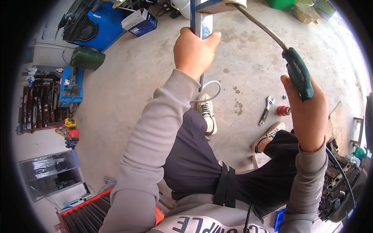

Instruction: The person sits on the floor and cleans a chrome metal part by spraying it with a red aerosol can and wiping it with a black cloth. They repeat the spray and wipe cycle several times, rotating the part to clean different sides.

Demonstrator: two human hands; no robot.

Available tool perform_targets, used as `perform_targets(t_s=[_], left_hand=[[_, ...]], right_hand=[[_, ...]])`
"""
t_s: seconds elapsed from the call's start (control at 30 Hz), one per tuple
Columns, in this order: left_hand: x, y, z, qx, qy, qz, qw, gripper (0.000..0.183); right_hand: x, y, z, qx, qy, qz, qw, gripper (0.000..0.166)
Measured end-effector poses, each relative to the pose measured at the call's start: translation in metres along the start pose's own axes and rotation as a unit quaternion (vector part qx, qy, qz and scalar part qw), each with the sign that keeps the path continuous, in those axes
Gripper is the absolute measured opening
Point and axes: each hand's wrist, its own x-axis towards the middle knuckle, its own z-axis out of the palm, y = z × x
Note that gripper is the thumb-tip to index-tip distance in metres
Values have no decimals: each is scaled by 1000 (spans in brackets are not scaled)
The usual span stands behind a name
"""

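My left hand (196,52) is wrapped around a shiny metal post (205,24) with a blue edge, at the top centre. The post joins a pale, blue-edged metal part (223,6) at the top rim. A bent metal rod (262,27) runs from that part down to a dark green handle (299,72). My right hand (310,113) holds this handle, its thumb on the left side and its other fingers mostly hidden. Below my left hand, a thin grey hose or cable (218,91) loops near my left shoe (205,112).
On the concrete floor lie an adjustable wrench (266,110) and a red cylindrical object (282,110). A blue-and-white carton (140,23), a green drum (87,58) and a tool rack (40,104) stand at the left. A dirty engine part (335,186) sits at the lower right.
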Motion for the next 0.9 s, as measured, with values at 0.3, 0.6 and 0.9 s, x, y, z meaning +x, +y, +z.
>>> perform_targets(t_s=[0.3, 0.6, 0.9], left_hand=[[0, 5, 5, 39, 2, 22, 999, 64], [-19, 23, 11, -64, -3, 71, 995, 30], [-2, 0, 1, -66, 0, 56, 996, 65]], right_hand=[[5, 17, 4, -101, 41, -97, 989, 37], [-12, -11, 8, -58, 2, -33, 998, 28], [8, 11, 16, -37, -28, -38, 998, 32]])
